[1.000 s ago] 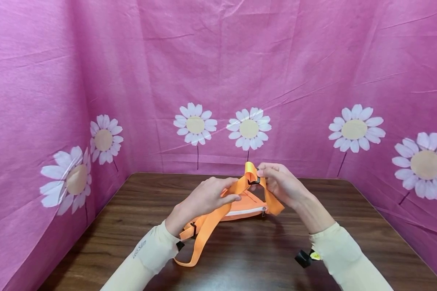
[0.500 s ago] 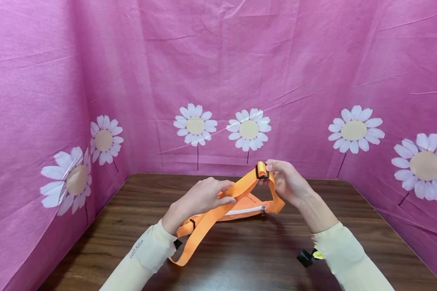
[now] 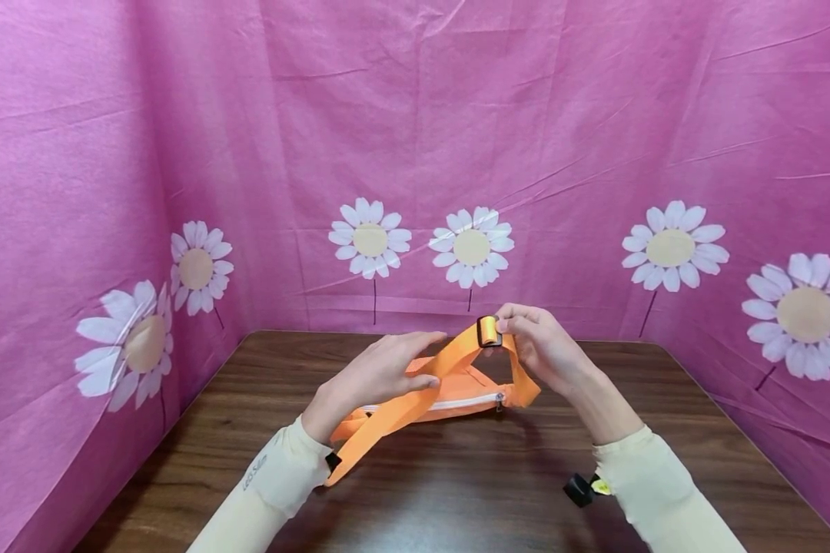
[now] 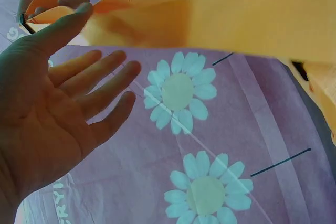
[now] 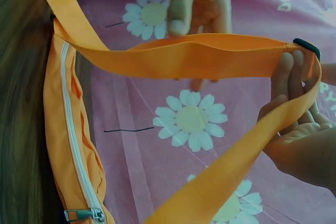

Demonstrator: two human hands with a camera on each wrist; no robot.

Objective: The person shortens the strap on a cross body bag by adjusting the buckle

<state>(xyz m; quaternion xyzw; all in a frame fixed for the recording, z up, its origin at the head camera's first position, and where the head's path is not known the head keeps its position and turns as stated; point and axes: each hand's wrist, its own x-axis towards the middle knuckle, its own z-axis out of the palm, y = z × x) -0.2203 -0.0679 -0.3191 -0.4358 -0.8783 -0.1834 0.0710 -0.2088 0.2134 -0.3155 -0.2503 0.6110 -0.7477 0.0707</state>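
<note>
An orange waist bag (image 3: pixel 465 390) with a white zipper (image 5: pixel 75 129) rests on the table between both hands. Its orange strap (image 3: pixel 396 413) rises off the table in a loop. My right hand (image 3: pixel 552 349) pinches the strap beside a black slider buckle (image 3: pixel 480 333), above the bag's right end. Farther left, my left hand (image 3: pixel 373 378) is around the strap with fingers extended. In the left wrist view, that hand's thumb (image 4: pixel 65 27) lies against the strap while the other fingers spread apart below it. The bag's left end is partly hidden behind the strap.
The brown wooden table (image 3: pixel 456 491) extends to a pink cloth backdrop (image 3: pixel 415 138) printed with white daisies, which surrounds its back and sides. A black wrist-camera piece (image 3: pixel 579 489) hangs under the right sleeve.
The strap's slack loop at lower left has been drawn up and straightened. The slider buckle shifted right, then slightly back left with the right hand. The left hand's fingers have opened wider.
</note>
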